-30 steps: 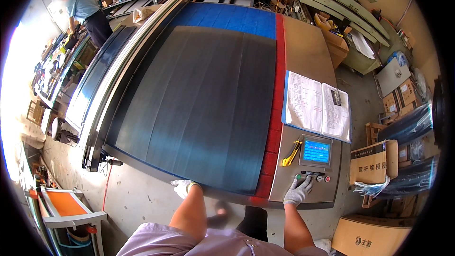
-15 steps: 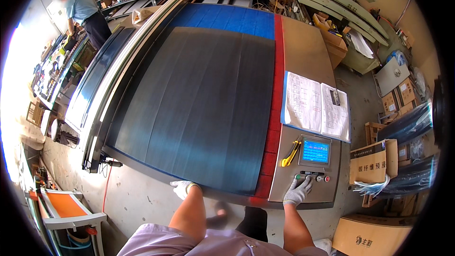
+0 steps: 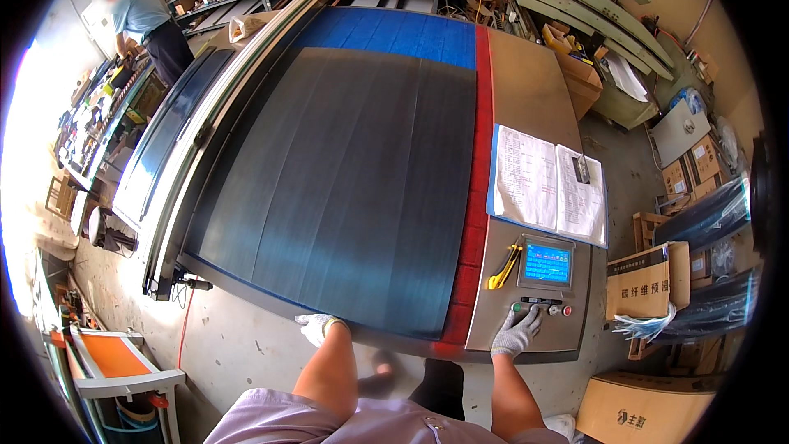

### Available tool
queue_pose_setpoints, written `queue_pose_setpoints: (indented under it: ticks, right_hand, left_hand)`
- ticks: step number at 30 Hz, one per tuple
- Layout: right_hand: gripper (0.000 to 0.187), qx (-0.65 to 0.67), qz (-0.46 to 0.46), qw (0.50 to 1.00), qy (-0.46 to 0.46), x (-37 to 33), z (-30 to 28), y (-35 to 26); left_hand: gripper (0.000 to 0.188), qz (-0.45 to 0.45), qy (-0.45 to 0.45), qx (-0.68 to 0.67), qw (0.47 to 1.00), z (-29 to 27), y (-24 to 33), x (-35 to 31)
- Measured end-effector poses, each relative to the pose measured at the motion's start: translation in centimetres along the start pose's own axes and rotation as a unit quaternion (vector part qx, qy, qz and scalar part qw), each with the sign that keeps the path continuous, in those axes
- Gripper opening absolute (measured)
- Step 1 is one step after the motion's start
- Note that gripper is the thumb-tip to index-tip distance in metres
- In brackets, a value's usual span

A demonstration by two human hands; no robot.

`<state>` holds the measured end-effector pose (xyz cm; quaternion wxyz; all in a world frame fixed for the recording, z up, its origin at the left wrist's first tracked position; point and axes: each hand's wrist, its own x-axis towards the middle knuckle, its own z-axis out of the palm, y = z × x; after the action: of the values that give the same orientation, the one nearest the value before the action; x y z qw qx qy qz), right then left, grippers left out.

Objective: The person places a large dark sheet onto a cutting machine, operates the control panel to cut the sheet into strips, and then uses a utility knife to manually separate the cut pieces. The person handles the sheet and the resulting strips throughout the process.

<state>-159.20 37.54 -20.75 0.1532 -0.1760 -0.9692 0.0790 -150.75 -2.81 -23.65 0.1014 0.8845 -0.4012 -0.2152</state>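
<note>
Right hand open on control panel buttons, left hand flat on one dark sheet

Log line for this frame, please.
left hand: on dark sheet edge | right hand: at control panel buttons | yellow knife nearby

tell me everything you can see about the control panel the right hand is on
The control panel is a grey, metal-looking slab at the machine's near right corner, beside a red strip. It carries a small lit blue screen and, below it, a row of buttons, among them a green and a red one. A yellow utility knife lies left of the screen. The gloved right hand rests at the buttons. A clipboard of papers lies just beyond.
</note>
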Motion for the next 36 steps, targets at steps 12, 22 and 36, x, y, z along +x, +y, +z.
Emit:
queue_pose_setpoints:
  ticks: [12, 22, 36]
  right_hand:
    - [0.065, 0.008, 0.002, 1.000, -0.015, 0.1, -0.1, 0.0]
    - [0.065, 0.002, 0.000, 1.000, -0.010, 0.0, 0.2, 0.2]
    - [0.064, 0.004, -0.004, 1.000, -0.003, 0.1, -0.3, -0.3]
  left_hand:
    - [0.064, 0.009, 0.029, -0.024, 0.999, -1.0, 0.8, -1.5]
    - [0.064, -0.013, -0.024, -0.018, 0.999, -0.4, 0.2, -0.3]
    - [0.066, -0.018, -0.016, -0.031, 0.999, -1.6, 0.8, -1.0]
